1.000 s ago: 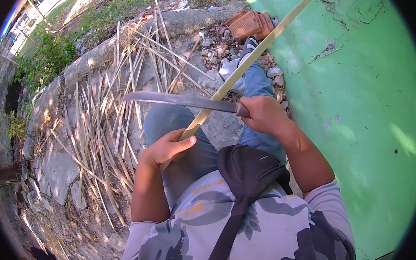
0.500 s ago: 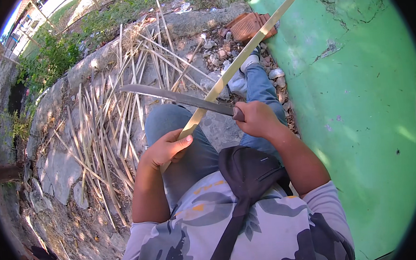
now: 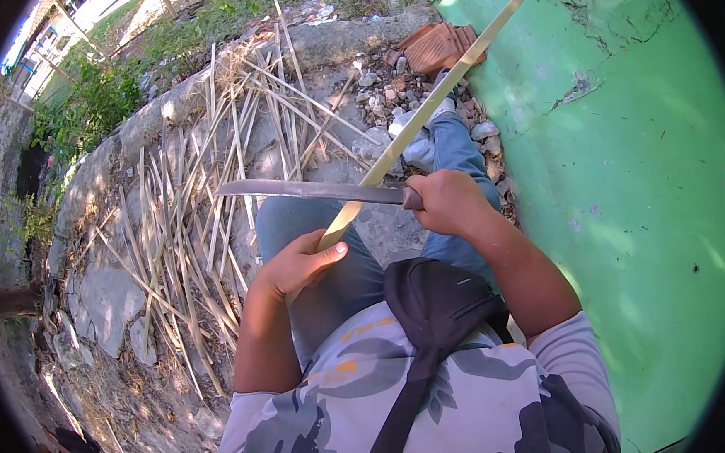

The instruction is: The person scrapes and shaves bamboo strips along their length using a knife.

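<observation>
My left hand [image 3: 304, 262] is closed round the near end of a long, pale bamboo strip [image 3: 410, 129], thumb along its side. The strip slants up and away to the right, past my outstretched leg. In my right hand [image 3: 448, 200] is the dark handle of a machete [image 3: 310, 190]. Its long blade points left and crosses the strip a little beyond my left hand. Whether the edge bites into the strip cannot be made out. Both hands are above my jeans-clad legs [image 3: 333, 286].
Many thin split strips [image 3: 184, 229] lie heaped on the stony ground to the left. Reddish roof tiles [image 3: 435, 48] and rubble [image 3: 391, 88] lie by my far foot. A green painted floor [image 3: 620, 236] spreads along the right. A dark bag [image 3: 442, 300] rests on my lap.
The machete blade has tilted nearer to level, its tip coming lower toward me. The bamboo strip's far end has dropped slightly. Both hands keep their hold.
</observation>
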A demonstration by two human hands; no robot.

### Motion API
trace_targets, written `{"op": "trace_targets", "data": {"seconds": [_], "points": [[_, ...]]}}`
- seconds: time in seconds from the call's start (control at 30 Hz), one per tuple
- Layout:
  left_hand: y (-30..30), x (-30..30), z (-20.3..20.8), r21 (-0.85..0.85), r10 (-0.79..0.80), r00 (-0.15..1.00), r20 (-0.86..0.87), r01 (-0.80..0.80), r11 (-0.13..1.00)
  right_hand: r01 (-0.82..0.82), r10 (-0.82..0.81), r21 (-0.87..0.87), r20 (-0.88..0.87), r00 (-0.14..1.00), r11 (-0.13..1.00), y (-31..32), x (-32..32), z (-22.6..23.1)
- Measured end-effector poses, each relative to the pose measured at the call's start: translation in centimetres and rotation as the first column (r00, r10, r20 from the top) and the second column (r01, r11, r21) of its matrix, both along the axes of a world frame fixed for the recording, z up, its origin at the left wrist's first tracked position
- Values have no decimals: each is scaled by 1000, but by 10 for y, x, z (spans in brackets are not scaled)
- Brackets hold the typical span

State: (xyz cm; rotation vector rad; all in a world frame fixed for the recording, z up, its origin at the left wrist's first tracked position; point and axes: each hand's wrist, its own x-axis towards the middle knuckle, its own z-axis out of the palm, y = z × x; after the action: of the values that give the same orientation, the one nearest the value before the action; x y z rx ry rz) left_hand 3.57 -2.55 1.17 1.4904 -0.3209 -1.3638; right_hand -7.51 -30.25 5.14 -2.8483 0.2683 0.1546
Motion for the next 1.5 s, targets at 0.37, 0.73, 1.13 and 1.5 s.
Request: {"op": "trace_targets", "data": {"seconds": [0.37,0.73,1.13,1.5], "points": [[-10,2,6,52,-96,983,154,89,995,173,-187,131,110,976,976,-41,-8,-19],[-8,-2,11,30,-59,995,81,57,998,90,-94,55,90,991,994,-54,-5,-33],[-5,1,-3,-60,-35,999,-8,34,998,19,-19,-7,42,999,1000,-54,0,-22],[3,5,-10,-71,15,996,-84,-21,997,7,-8,-101,-10,1000,995,-29,4,15]]}}
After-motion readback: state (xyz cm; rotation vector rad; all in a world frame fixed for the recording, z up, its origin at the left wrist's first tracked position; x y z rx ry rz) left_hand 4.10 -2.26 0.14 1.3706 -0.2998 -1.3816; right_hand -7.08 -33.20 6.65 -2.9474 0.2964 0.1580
